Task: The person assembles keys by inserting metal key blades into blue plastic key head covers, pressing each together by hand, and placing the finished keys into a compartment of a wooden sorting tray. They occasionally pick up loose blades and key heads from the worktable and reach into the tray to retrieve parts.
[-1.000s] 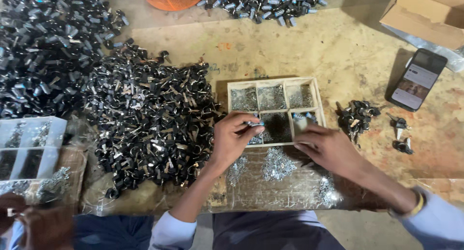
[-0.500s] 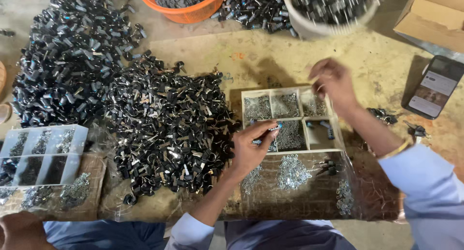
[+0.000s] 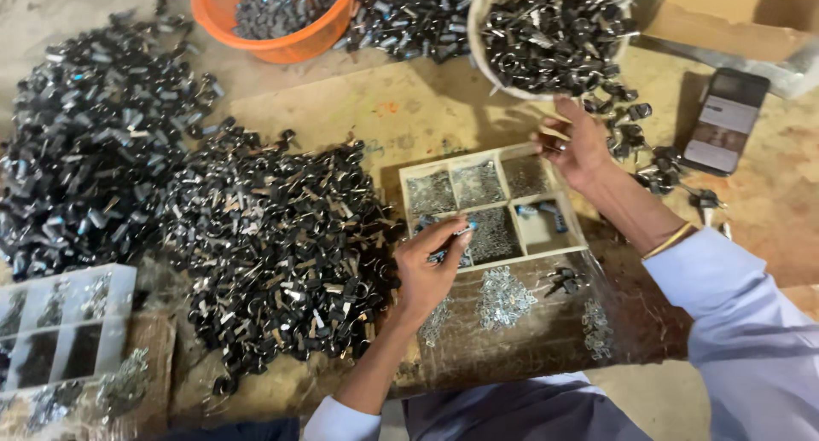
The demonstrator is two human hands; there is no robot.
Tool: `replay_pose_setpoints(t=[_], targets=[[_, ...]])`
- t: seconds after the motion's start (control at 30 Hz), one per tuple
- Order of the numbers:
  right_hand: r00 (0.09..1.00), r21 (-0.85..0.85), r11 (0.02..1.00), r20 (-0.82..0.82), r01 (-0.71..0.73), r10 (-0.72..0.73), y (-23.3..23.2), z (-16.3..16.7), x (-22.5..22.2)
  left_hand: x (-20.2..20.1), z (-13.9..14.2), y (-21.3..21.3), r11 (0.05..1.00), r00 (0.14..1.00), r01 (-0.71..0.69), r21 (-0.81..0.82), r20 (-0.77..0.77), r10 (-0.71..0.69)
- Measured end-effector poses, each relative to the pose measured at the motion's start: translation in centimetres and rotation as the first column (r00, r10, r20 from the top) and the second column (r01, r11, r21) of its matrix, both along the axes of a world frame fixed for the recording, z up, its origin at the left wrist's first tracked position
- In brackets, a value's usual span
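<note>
Above the shallow wooden tray with six compartments (image 3: 570,236), the right hand (image 3: 576,142) now reaches up to the rim of a pale round bowl heaped with small black clips (image 3: 546,36); half a second ago it hovered just over the tray's far right corner, and a second ago it rested at the tray's near edge. The bowl is tilted toward the tray, and black clips spill from its lip and lie scattered just right of the tray. Whether the right fingers clasp the bowl's rim or only press against it cannot be told, since the fingertips are hidden against it.

At the tray's near left corner the left hand (image 3: 431,266) has hardly moved across the three frames. Its thumb and forefinger are pinched together on a small piece with a pale blue tip (image 3: 467,229), held just over the middle compartment of the near row.

The tray's compartments hold fine grey metal bits; one at the near right shows bare wood and a few blue-tipped pieces. Left of the tray spreads a broad heap of black clips with dull metal strips (image 3: 273,253). Beyond the tray stands an orange plastic tub (image 3: 256,31), and right of the tray lies a dark phone (image 3: 725,121).
</note>
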State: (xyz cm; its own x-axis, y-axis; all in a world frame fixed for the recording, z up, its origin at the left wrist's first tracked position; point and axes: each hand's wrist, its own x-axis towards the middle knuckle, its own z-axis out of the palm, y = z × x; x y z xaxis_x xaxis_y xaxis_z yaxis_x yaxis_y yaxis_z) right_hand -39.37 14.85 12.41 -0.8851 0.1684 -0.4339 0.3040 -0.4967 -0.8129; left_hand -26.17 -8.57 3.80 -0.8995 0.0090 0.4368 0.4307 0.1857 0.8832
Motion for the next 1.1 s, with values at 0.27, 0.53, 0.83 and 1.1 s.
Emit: replay_pose_setpoints(t=[0.27,0.53,0.83,1.1], targets=[[0.996,-0.474,0.877,0.047,0.083,-0.069,-1.1,1.8,-0.6,0.5,0.3,1.3,0.999,0.999,0.017,0.036,0.027,-0.018],[0.93,-0.464,0.805,0.173,0.368,-0.326,-1.6,4.7,-1.1,0.8,-0.4,2.1,1.0,0.999,0.021,-0.004,0.033,-0.021],[0.949,-0.455,0.841,0.03,0.292,-0.313,3.3,3.1,0.0,1.3,0.0,3.2,0.999,0.999,0.023,0.043,0.048,-0.025],[0.939,-0.758,0.585,0.102,0.287,-0.328,7.4,1.3,4.3,1.3,0.0,4.2,0.998,0.998,0.032,0.053,0.06,-0.036]])
